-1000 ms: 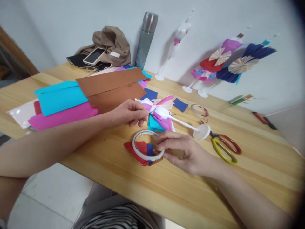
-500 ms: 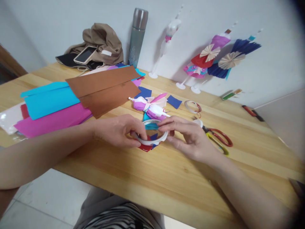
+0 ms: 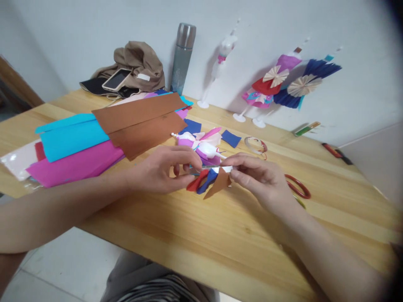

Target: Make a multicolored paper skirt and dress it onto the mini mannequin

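Both hands meet just below the middle of the frame, over the tabletop [image 3: 245, 251]. The left hand [image 3: 176, 170] is partly curled, thumb and fingers slightly parted, with the left end of a white tape roll [image 3: 227, 169] between them. The right hand [image 3: 258, 176] pinches the roll's right end between thumb and fingers. The roll appears nearly edge-on at the centre of the frame. From it hang a red scrap [image 3: 197, 181], a blue scrap [image 3: 208, 180] and a brown scrap [image 3: 219, 183], side by side from left to right.

Just above the roll, a small dressed figure [image 3: 206, 149] lies on its side, its lower end partly hidden by the fingers. A blue piece [image 3: 231, 138] lies to its upper right. Scissors [image 3: 309, 194] show only their handles, right of the right hand.

Brown sheets [image 3: 138, 119], light-blue sheets [image 3: 69, 138] and a magenta sheet [image 3: 78, 163] overlap at left. A flask [image 3: 183, 58] stands at upper centre, and three figures [image 3: 267, 86] on stands fill the upper right.
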Demonstrator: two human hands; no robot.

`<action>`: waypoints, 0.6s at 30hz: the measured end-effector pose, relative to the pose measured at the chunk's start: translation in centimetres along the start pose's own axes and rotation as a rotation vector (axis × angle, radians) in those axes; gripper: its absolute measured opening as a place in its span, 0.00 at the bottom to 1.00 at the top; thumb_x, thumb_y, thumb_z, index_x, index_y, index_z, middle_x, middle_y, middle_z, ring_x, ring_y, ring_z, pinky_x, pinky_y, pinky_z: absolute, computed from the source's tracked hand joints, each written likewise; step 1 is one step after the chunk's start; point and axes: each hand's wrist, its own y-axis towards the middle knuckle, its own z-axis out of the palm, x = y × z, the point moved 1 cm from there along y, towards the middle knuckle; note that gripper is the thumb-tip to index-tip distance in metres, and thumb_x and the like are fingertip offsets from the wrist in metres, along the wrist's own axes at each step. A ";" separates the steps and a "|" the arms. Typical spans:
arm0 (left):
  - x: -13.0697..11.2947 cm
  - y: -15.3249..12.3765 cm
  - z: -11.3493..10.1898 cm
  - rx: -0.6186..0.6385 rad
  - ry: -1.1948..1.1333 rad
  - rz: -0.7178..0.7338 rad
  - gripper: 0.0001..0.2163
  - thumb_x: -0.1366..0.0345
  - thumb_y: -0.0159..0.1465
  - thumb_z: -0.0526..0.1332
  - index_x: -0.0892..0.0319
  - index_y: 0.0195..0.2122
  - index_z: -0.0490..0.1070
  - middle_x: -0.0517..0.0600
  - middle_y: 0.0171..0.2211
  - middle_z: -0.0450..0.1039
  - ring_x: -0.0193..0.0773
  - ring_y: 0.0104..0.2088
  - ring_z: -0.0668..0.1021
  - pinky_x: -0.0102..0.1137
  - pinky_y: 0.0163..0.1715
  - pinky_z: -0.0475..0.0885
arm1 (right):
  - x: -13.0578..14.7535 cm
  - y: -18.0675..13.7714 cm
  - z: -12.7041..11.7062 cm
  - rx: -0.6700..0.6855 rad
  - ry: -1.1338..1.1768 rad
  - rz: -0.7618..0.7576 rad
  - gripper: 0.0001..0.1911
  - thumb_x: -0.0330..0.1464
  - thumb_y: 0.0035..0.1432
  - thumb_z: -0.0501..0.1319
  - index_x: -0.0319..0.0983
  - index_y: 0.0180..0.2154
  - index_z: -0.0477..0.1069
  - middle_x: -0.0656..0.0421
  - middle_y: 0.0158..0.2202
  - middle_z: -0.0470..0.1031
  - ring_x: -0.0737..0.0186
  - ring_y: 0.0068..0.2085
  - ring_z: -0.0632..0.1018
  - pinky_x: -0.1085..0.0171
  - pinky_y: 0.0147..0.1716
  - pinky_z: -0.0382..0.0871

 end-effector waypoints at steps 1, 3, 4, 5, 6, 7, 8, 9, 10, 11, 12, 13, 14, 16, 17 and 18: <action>0.0 0.0 0.1 -0.023 0.037 0.026 0.03 0.68 0.59 0.63 0.59 0.33 0.76 0.53 0.36 0.79 0.35 0.34 0.77 0.25 0.29 0.72 | 0.0 0.0 0.0 0.003 0.015 0.008 0.10 0.42 0.58 0.66 0.43 0.37 0.78 0.56 0.35 0.78 0.57 0.34 0.75 0.58 0.34 0.69; 0.2 -0.1 0.2 -0.054 0.087 0.056 0.04 0.67 0.60 0.62 0.58 0.32 0.76 0.53 0.36 0.78 0.35 0.33 0.77 0.26 0.28 0.72 | 0.0 0.0 0.0 0.008 0.023 0.012 0.10 0.42 0.58 0.66 0.44 0.36 0.78 0.57 0.34 0.77 0.57 0.33 0.75 0.58 0.34 0.68; 0.3 -0.1 0.3 -0.063 0.103 0.069 0.05 0.67 0.61 0.61 0.58 0.31 0.76 0.54 0.35 0.78 0.34 0.33 0.77 0.26 0.29 0.72 | 0.0 0.0 0.0 0.008 0.018 0.010 0.10 0.43 0.58 0.66 0.44 0.36 0.78 0.57 0.33 0.77 0.57 0.33 0.74 0.58 0.34 0.68; 0.4 -0.1 0.3 -0.069 0.118 0.087 0.06 0.66 0.62 0.61 0.58 0.31 0.76 0.54 0.35 0.78 0.34 0.33 0.77 0.26 0.29 0.72 | 0.0 0.0 0.0 0.004 0.012 0.009 0.10 0.43 0.57 0.66 0.44 0.36 0.78 0.56 0.33 0.77 0.57 0.34 0.74 0.58 0.33 0.67; 0.5 -0.2 0.3 -0.073 0.137 0.107 0.06 0.66 0.63 0.60 0.58 0.31 0.76 0.54 0.35 0.78 0.34 0.33 0.78 0.26 0.30 0.73 | 0.1 0.0 0.1 0.003 0.011 0.011 0.10 0.43 0.57 0.66 0.44 0.35 0.78 0.56 0.32 0.76 0.57 0.34 0.74 0.59 0.33 0.66; 0.6 -0.3 0.3 -0.079 0.159 0.126 0.07 0.66 0.63 0.60 0.58 0.30 0.76 0.54 0.35 0.79 0.35 0.34 0.78 0.27 0.32 0.73 | 0.1 0.0 0.1 0.004 0.015 0.015 0.10 0.43 0.57 0.66 0.44 0.35 0.78 0.56 0.32 0.76 0.57 0.33 0.74 0.59 0.33 0.66; 0.7 -0.3 0.3 -0.080 0.184 0.137 0.07 0.66 0.64 0.60 0.58 0.30 0.76 0.55 0.36 0.79 0.35 0.34 0.78 0.28 0.34 0.73 | 0.1 0.0 0.1 0.007 0.024 0.022 0.10 0.43 0.57 0.66 0.44 0.35 0.78 0.57 0.32 0.76 0.57 0.33 0.73 0.59 0.32 0.65; 0.7 -0.3 0.3 -0.080 0.208 0.140 0.08 0.66 0.63 0.60 0.57 0.29 0.76 0.55 0.36 0.79 0.36 0.35 0.79 0.28 0.36 0.74 | 0.2 0.0 0.2 0.011 0.035 0.030 0.10 0.43 0.57 0.66 0.44 0.35 0.78 0.57 0.32 0.76 0.58 0.33 0.73 0.59 0.32 0.65; 0.7 -0.4 0.3 -0.077 0.231 0.132 0.08 0.66 0.63 0.60 0.57 0.29 0.76 0.55 0.36 0.79 0.36 0.36 0.79 0.29 0.38 0.73 | 0.2 0.0 0.2 0.013 0.047 0.038 0.10 0.42 0.57 0.66 0.43 0.35 0.78 0.57 0.31 0.75 0.58 0.32 0.73 0.59 0.32 0.65; 0.6 -0.4 0.3 -0.075 0.251 0.120 0.08 0.66 0.63 0.60 0.57 0.28 0.76 0.55 0.37 0.79 0.37 0.36 0.79 0.29 0.38 0.73 | 0.2 0.0 0.3 0.014 0.057 0.045 0.10 0.42 0.57 0.66 0.43 0.35 0.77 0.57 0.31 0.75 0.58 0.32 0.72 0.60 0.32 0.64; 0.5 -0.4 0.3 -0.074 0.265 0.107 0.09 0.66 0.63 0.59 0.57 0.26 0.75 0.56 0.37 0.79 0.37 0.36 0.79 0.29 0.38 0.73 | 0.3 0.0 0.3 0.015 0.063 0.049 0.10 0.42 0.57 0.66 0.42 0.35 0.77 0.57 0.31 0.75 0.59 0.32 0.72 0.60 0.32 0.64; 0.4 -0.4 0.3 -0.078 0.270 0.104 0.10 0.67 0.63 0.59 0.57 0.25 0.74 0.56 0.37 0.79 0.36 0.36 0.79 0.29 0.38 0.73 | 0.3 0.0 0.3 0.015 0.064 0.046 0.10 0.41 0.57 0.66 0.42 0.34 0.76 0.57 0.30 0.74 0.59 0.32 0.72 0.60 0.32 0.64; 0.2 -0.4 0.3 -0.084 0.263 0.105 0.10 0.68 0.63 0.59 0.58 0.24 0.73 0.55 0.38 0.79 0.36 0.36 0.79 0.28 0.38 0.72 | 0.4 0.0 0.4 0.017 0.057 0.038 0.10 0.41 0.57 0.66 0.41 0.34 0.76 0.57 0.30 0.74 0.59 0.32 0.72 0.60 0.32 0.64; 0.0 -0.3 0.2 -0.101 0.211 0.103 0.10 0.69 0.62 0.59 0.59 0.23 0.71 0.56 0.39 0.79 0.35 0.36 0.78 0.28 0.37 0.72 | 0.6 0.0 0.4 0.028 0.026 0.006 0.09 0.39 0.58 0.65 0.40 0.33 0.74 0.57 0.30 0.73 0.60 0.31 0.71 0.60 0.32 0.64; -0.1 -0.3 0.1 -0.107 0.168 0.095 0.10 0.69 0.62 0.59 0.59 0.23 0.71 0.55 0.40 0.78 0.35 0.36 0.78 0.28 0.36 0.71 | 0.7 0.0 0.4 0.038 0.008 -0.015 0.09 0.39 0.59 0.64 0.40 0.32 0.74 0.57 0.30 0.72 0.60 0.31 0.71 0.61 0.31 0.63; -0.1 -0.2 0.1 -0.110 0.120 0.079 0.09 0.70 0.61 0.60 0.59 0.23 0.71 0.55 0.40 0.78 0.36 0.36 0.78 0.28 0.36 0.71 | 0.8 0.0 0.4 0.048 -0.012 -0.035 0.09 0.38 0.59 0.63 0.40 0.31 0.73 0.57 0.29 0.71 0.60 0.31 0.71 0.61 0.30 0.63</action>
